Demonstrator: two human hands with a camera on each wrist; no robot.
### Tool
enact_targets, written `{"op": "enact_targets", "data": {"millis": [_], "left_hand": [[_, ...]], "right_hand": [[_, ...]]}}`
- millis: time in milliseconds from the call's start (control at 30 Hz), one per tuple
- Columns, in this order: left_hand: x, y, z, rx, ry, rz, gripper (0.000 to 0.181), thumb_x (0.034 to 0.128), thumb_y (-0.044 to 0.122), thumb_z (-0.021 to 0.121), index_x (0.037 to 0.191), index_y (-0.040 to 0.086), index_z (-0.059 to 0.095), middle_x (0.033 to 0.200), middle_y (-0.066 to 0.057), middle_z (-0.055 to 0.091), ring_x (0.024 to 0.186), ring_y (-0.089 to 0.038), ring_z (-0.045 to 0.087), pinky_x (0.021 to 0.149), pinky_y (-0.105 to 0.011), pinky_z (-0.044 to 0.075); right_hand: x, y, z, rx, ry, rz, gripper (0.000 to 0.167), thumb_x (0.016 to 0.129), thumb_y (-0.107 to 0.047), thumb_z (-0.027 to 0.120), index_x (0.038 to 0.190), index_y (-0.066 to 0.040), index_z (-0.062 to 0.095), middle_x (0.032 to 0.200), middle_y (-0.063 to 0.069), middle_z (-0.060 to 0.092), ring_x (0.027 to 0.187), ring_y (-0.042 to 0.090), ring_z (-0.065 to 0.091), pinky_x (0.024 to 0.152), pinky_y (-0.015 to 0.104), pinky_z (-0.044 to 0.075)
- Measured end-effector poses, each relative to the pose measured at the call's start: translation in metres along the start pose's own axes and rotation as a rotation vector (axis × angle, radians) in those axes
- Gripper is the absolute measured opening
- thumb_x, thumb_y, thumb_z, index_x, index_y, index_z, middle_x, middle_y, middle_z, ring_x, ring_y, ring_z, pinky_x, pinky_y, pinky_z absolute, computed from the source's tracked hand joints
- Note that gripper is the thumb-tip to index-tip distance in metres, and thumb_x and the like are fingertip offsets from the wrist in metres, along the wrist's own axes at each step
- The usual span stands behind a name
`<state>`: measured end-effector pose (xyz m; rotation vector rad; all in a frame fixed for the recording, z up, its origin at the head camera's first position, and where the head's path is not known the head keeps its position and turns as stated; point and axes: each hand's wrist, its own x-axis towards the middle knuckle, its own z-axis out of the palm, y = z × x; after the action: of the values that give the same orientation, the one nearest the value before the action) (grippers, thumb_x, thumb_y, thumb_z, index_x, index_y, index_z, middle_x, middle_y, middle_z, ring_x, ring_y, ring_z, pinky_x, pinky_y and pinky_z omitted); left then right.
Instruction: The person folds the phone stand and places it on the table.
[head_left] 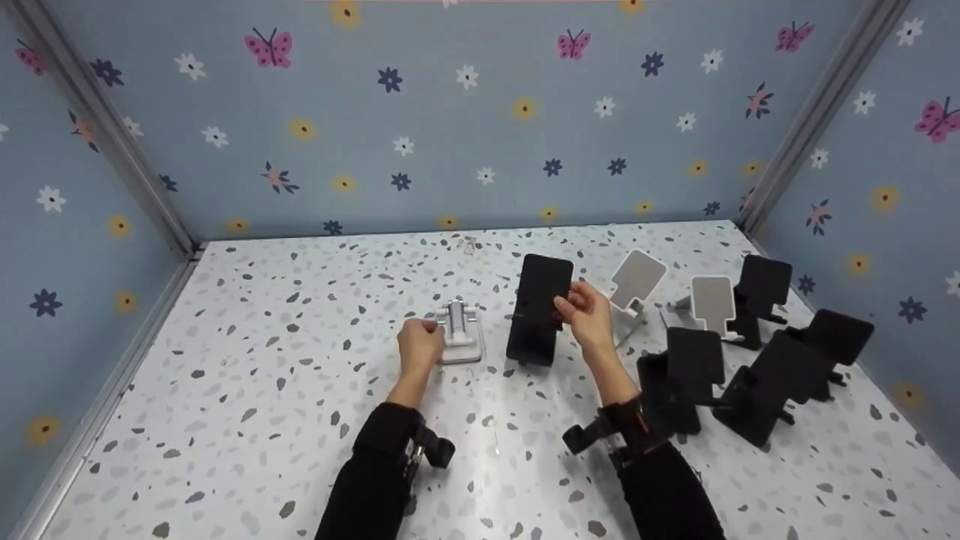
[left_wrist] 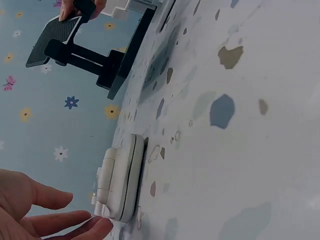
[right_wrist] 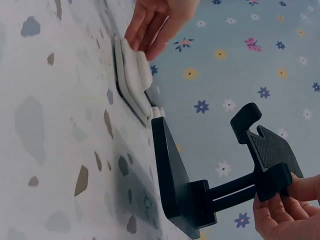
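Observation:
A white phone stand [head_left: 469,351], folded down flat, lies on the speckled tabletop near the middle. My left hand [head_left: 421,346] is at its left side, and in the left wrist view the fingertips [left_wrist: 102,227] touch the stand's edge while the thumb stays apart. With my right hand [head_left: 590,319] I grip an unfolded black phone stand [head_left: 544,296] by its upper plate, thumb on one face and fingers on the other. In the right wrist view this black stand [right_wrist: 232,195] is tilted, its base raised off the table with a shadow below.
To the right stand two unfolded white phone stands, one [head_left: 639,279] further back and one [head_left: 712,301] beside it. Several black phone stands [head_left: 696,364] crowd around them toward the right edge. Flower-patterned panels [head_left: 480,135] wall in the table's back and sides.

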<state>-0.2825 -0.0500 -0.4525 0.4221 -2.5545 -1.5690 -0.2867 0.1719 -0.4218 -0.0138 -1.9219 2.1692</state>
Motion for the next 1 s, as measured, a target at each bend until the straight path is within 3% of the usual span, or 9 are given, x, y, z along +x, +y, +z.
{"op": "enact_targets", "data": {"millis": [100, 233, 300, 433, 467, 500, 667, 867, 1000], "left_hand": [[-0.007, 0.006, -0.001, -0.049, -0.008, 0.042, 0.022, 0.0835, 0.007, 0.056, 0.098, -0.008, 0.062, 0.093, -0.020, 0.062, 0.086, -0.028, 0.058, 0.076, -0.033, 0.049], [-0.020, 0.016, 0.000, -0.216, -0.127, 0.023, 0.026, 0.0863, 0.010, 0.055, 0.103, -0.009, 0.060, 0.096, -0.021, 0.061, 0.085, -0.027, 0.060, 0.072, -0.032, 0.052], [-0.027, 0.019, 0.001, -0.326, -0.218, -0.012, 0.028, 0.0876, 0.010, 0.053, 0.107, -0.011, 0.057, 0.097, -0.022, 0.061, 0.084, -0.028, 0.061, 0.073, -0.032, 0.053], [-0.042, 0.023, 0.004, -0.497, -0.389, -0.047, 0.032, 0.0895, 0.008, 0.050, 0.112, -0.015, 0.051, 0.098, -0.026, 0.060, 0.081, -0.027, 0.063, 0.075, -0.034, 0.053], [-0.045, 0.023, 0.005, -0.524, -0.423, -0.049, 0.032, 0.0898, 0.008, 0.050, 0.112, -0.015, 0.051, 0.097, -0.025, 0.061, 0.079, -0.026, 0.063, 0.074, -0.033, 0.053], [-0.048, 0.024, 0.005, -0.547, -0.451, -0.053, 0.032, 0.0901, 0.007, 0.049, 0.113, -0.016, 0.050, 0.095, -0.025, 0.061, 0.078, -0.024, 0.064, 0.073, -0.032, 0.053], [-0.061, 0.025, 0.007, -0.633, -0.515, -0.046, 0.033, 0.0894, 0.007, 0.050, 0.113, -0.016, 0.049, 0.089, -0.017, 0.061, 0.073, -0.018, 0.063, 0.069, -0.030, 0.054], [-0.071, 0.021, 0.009, -0.693, -0.513, 0.026, 0.030, 0.0865, -0.001, 0.051, 0.108, -0.021, 0.048, 0.092, -0.026, 0.061, 0.071, -0.020, 0.063, 0.064, -0.031, 0.055], [-0.073, 0.020, 0.009, -0.690, -0.520, 0.029, 0.028, 0.0852, -0.003, 0.051, 0.106, -0.022, 0.049, 0.094, -0.029, 0.060, 0.070, -0.019, 0.063, 0.063, -0.031, 0.055]], "right_hand": [[-0.010, -0.010, 0.001, 0.032, -0.051, -0.042, 0.016, 0.079, 0.014, 0.055, 0.094, 0.016, 0.050, 0.068, 0.005, 0.059, 0.060, 0.012, 0.058, 0.057, 0.022, 0.052], [-0.020, -0.015, 0.000, 0.112, -0.152, -0.129, 0.017, 0.079, 0.010, 0.057, 0.095, 0.013, 0.053, 0.073, 0.010, 0.060, 0.065, 0.015, 0.059, 0.060, 0.025, 0.053], [-0.008, 0.010, -0.010, 0.191, -0.225, -0.175, 0.017, 0.080, 0.007, 0.058, 0.097, 0.009, 0.055, 0.077, 0.012, 0.061, 0.068, 0.017, 0.060, 0.062, 0.027, 0.054], [0.000, 0.027, -0.020, 0.265, -0.296, -0.174, 0.019, 0.081, 0.008, 0.057, 0.100, 0.007, 0.055, 0.084, 0.019, 0.061, 0.073, 0.025, 0.061, 0.067, 0.034, 0.054], [0.010, 0.046, -0.026, 0.274, -0.307, -0.175, 0.020, 0.081, 0.007, 0.057, 0.102, 0.007, 0.055, 0.085, 0.019, 0.061, 0.074, 0.025, 0.061, 0.068, 0.034, 0.054], [0.005, 0.039, -0.025, 0.255, -0.303, -0.178, 0.022, 0.081, 0.007, 0.057, 0.103, 0.008, 0.054, 0.087, 0.021, 0.061, 0.075, 0.026, 0.061, 0.068, 0.035, 0.054], [0.011, 0.052, -0.031, 0.220, -0.317, -0.180, 0.024, 0.082, 0.009, 0.055, 0.106, 0.009, 0.052, 0.090, 0.023, 0.060, 0.077, 0.029, 0.061, 0.069, 0.038, 0.054], [-0.012, 0.016, -0.021, 0.235, -0.342, -0.219, 0.027, 0.077, 0.004, 0.065, 0.101, 0.008, 0.054, 0.086, 0.020, 0.061, 0.075, 0.026, 0.062, 0.067, 0.036, 0.055], [-0.041, -0.031, -0.007, 0.169, -0.300, -0.190, 0.029, 0.070, 0.007, 0.068, 0.094, 0.013, 0.053, 0.081, 0.011, 0.061, 0.073, 0.018, 0.060, 0.067, 0.028, 0.054]]}}
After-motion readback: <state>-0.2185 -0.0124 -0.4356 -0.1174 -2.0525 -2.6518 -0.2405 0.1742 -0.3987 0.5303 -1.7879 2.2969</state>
